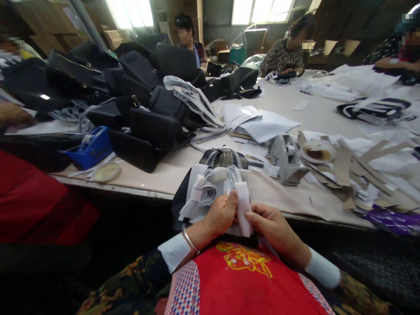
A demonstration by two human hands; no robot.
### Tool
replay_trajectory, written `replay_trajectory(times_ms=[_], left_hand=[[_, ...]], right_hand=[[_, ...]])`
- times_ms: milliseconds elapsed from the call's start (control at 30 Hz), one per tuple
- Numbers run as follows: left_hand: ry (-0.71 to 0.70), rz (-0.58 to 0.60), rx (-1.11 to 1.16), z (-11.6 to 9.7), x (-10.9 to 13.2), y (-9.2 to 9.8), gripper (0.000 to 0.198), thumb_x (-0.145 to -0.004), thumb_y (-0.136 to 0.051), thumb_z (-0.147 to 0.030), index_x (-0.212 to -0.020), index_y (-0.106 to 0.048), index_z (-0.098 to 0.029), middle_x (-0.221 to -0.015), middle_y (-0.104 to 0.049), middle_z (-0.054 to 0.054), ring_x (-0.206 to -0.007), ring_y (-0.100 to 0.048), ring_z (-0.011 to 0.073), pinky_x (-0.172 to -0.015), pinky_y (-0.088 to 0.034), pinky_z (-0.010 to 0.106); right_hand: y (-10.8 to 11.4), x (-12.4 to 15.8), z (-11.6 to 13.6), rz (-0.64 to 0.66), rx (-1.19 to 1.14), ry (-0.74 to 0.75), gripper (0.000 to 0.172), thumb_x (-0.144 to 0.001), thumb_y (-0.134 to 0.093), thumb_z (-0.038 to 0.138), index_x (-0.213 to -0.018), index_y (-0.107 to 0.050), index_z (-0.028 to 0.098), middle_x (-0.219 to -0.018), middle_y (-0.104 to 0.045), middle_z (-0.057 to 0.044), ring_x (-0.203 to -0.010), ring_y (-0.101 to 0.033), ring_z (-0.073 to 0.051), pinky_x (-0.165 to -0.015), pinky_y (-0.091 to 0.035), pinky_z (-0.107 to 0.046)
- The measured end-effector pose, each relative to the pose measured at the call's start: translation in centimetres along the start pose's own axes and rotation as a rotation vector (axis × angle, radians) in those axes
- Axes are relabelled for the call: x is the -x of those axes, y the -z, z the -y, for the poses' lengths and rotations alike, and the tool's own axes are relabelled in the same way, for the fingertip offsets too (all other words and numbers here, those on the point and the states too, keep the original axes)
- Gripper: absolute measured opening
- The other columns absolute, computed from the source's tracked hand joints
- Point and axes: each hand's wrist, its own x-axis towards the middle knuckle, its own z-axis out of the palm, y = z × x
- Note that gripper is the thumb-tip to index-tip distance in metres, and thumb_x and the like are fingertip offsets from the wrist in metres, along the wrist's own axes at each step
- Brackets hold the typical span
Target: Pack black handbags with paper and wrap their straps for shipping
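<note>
A dark bag rests between my lap and the table edge, with white sheets and wrapped straps on it. My left hand is closed at the bag's middle, its thumb pressing the near end of a clear-wrapped strap. A white strip of wrapping stands along that strap's end. My right hand pinches the strip's right edge between thumb and fingers. Left of my hands lies a coiled strap in clear film, beside another white strip. My left palm hides part of the strap.
Black bags are heaped at left, near a blue tape dispenser and a round lid. A grey tape dispenser, a stained bowl and cardboard strips lie at right. Several people sit around the table.
</note>
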Motion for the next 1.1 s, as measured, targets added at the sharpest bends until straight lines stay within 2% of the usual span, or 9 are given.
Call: replay_trajectory(times_ms=[133, 367, 600, 700, 767, 833, 933, 1000, 1100], left_hand=[[-0.140, -0.055, -0.203, 0.3, 0.8, 0.5, 0.054, -0.098, -0.037, -0.063, -0.082, -0.061, -0.017, -0.073, -0.063, 0.004, -0.067, -0.058, 0.0166, -0.063, -0.045, 0.027], [-0.123, -0.096, -0.244, 1.4, 1.5, -0.4, 0.044, -0.098, -0.044, -0.055, -0.088, -0.064, -0.017, -0.076, -0.066, 0.005, -0.068, -0.059, 0.0180, -0.060, -0.040, 0.027], [-0.125, -0.124, -0.351, 1.1, 1.6, -0.8, 0.038, -0.099, -0.046, -0.048, -0.087, -0.065, -0.018, -0.076, -0.068, 0.008, -0.069, -0.061, 0.0210, -0.065, -0.040, 0.031], [-0.118, -0.138, -0.391, 1.2, 1.4, -0.9, 0.039, -0.098, -0.046, -0.049, -0.089, -0.067, -0.017, -0.080, -0.070, 0.011, -0.074, -0.064, 0.0243, -0.068, -0.042, 0.033], [-0.124, -0.132, -0.411, 1.3, 1.0, -0.9, 0.039, -0.098, -0.046, -0.050, -0.092, -0.068, -0.017, -0.083, -0.072, 0.013, -0.078, -0.066, 0.0266, -0.069, -0.044, 0.034], [-0.125, -0.122, -0.429, 1.4, 0.6, -1.0, 0.038, -0.097, -0.045, -0.048, -0.092, -0.068, -0.017, -0.084, -0.072, 0.014, -0.079, -0.068, 0.0285, -0.070, -0.047, 0.036], [-0.105, -0.101, -0.462, 1.5, 0.0, -1.0, 0.036, -0.095, -0.044, -0.044, -0.088, -0.066, -0.017, -0.083, -0.072, 0.016, -0.080, -0.070, 0.0313, -0.070, -0.051, 0.039], [-0.102, -0.085, -0.479, 1.6, -0.2, -1.0, 0.036, -0.094, -0.043, -0.044, -0.090, -0.066, -0.016, -0.085, -0.073, 0.016, -0.082, -0.071, 0.0325, -0.071, -0.053, 0.040], [-0.113, -0.086, -0.520, 1.8, -0.5, -0.8, 0.039, -0.094, -0.042, -0.047, -0.097, -0.064, -0.015, -0.088, -0.074, 0.017, -0.084, -0.072, 0.0334, -0.071, -0.055, 0.042]], right_hand=[[-0.5, -0.7, -0.6, -0.002, 0.000, -0.011, 0.042, -0.078, -0.077, 0.055, -0.083, -0.064, 0.015, -0.065, -0.061, 0.000, -0.057, -0.049, -0.011, -0.054, -0.037, -0.023], [-1.2, -1.2, -2.3, -0.043, 0.043, -0.004, 0.049, -0.078, -0.073, 0.063, -0.088, -0.062, 0.016, -0.067, -0.060, 0.000, -0.058, -0.049, -0.012, -0.054, -0.038, -0.025], [0.6, -0.4, -0.3, 0.018, 0.736, 0.248, 0.033, -0.097, -0.053, 0.045, -0.089, -0.068, 0.017, -0.082, -0.069, -0.005, -0.075, -0.059, -0.017, -0.070, -0.047, -0.030], [1.1, -0.6, 1.3, -0.079, 0.775, 0.254, 0.033, -0.094, -0.056, 0.044, -0.102, -0.069, 0.015, -0.081, -0.068, -0.005, -0.072, -0.060, -0.018, -0.068, -0.048, -0.030], [0.8, -1.3, 2.3, -0.203, 0.720, 0.253, 0.049, -0.089, -0.062, 0.046, -0.125, -0.062, 0.013, -0.088, -0.069, -0.005, -0.072, -0.062, -0.018, -0.068, -0.050, -0.031], [0.1, -2.4, 3.3, -0.286, 0.710, 0.251, 0.078, -0.082, -0.071, 0.049, -0.146, -0.045, 0.012, -0.100, -0.070, -0.008, -0.081, -0.066, -0.021, -0.075, -0.053, -0.034], [-1.3, -4.2, 4.4, -0.343, 0.813, 0.276, 0.108, -0.070, -0.079, 0.058, -0.154, -0.033, 0.009, -0.119, -0.067, -0.018, -0.108, -0.065, -0.033, -0.092, -0.052, -0.045], [-2.0, -5.3, 4.5, -0.353, 0.868, 0.265, 0.111, -0.069, -0.078, 0.057, -0.156, -0.029, 0.007, -0.120, -0.067, -0.021, -0.112, -0.064, -0.038, -0.094, -0.052, -0.050], [-2.3, -6.6, 3.9, -0.374, 0.886, 0.278, 0.096, -0.075, -0.070, 0.041, -0.156, -0.031, 0.009, -0.116, -0.070, -0.019, -0.106, -0.067, -0.036, -0.092, -0.054, -0.049]])
